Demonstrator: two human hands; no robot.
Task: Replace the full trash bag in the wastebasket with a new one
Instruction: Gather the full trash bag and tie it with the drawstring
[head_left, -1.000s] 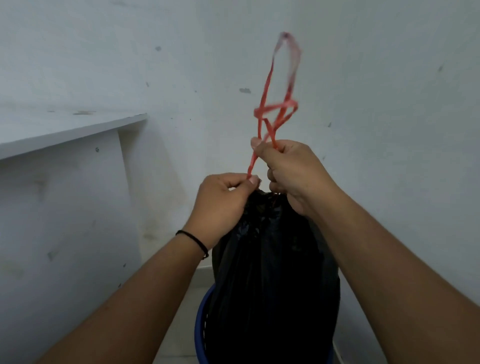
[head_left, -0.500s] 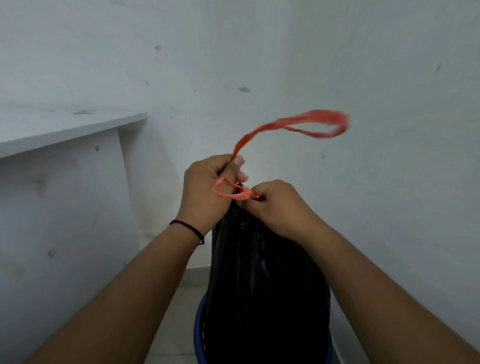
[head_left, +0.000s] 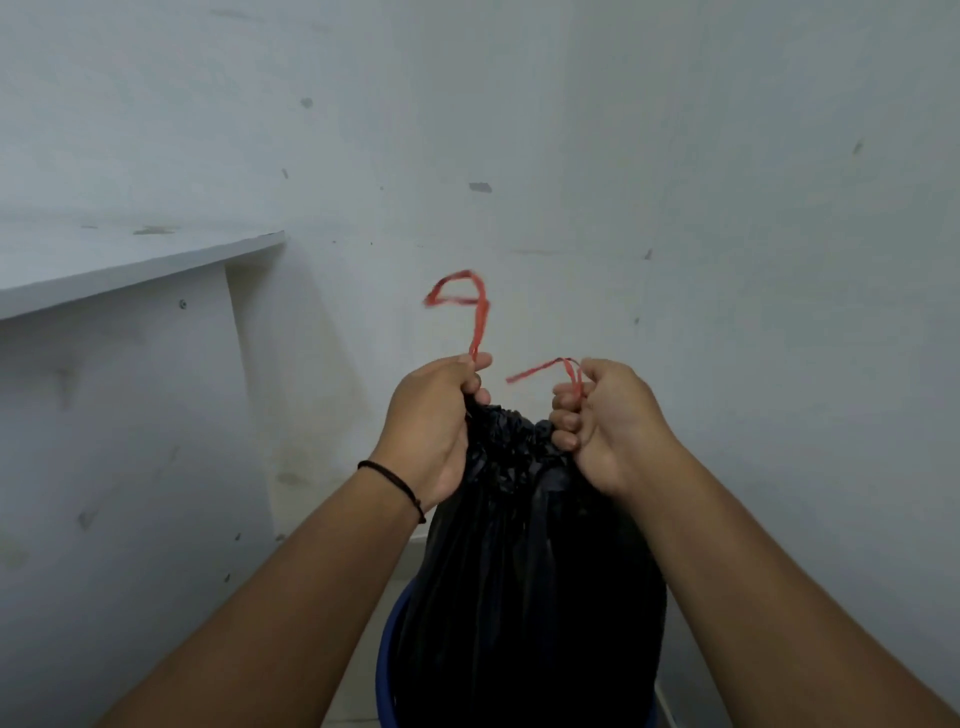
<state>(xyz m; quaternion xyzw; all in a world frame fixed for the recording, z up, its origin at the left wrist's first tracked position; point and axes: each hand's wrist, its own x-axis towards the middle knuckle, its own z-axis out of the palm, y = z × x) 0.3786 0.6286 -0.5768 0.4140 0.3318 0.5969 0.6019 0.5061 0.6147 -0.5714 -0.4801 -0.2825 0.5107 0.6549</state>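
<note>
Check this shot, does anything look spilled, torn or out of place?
Nothing stands out. The black trash bag sits gathered shut in the blue wastebasket, each hand holding a red drawstring end. No spill or tear shows.

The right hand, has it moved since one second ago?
Yes. The right hand has dropped lower against the wall speck and now sits beside the bag's neck.

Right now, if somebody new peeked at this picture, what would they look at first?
Probably the red string, bright against the pale wall, sticking up in two loose ends above the hands. Just below, the left hand and right hand each pinch one end at the bunched top of the big black trash bag in the middle. At the bottom, the blue bin peeks out around the bag.
</note>
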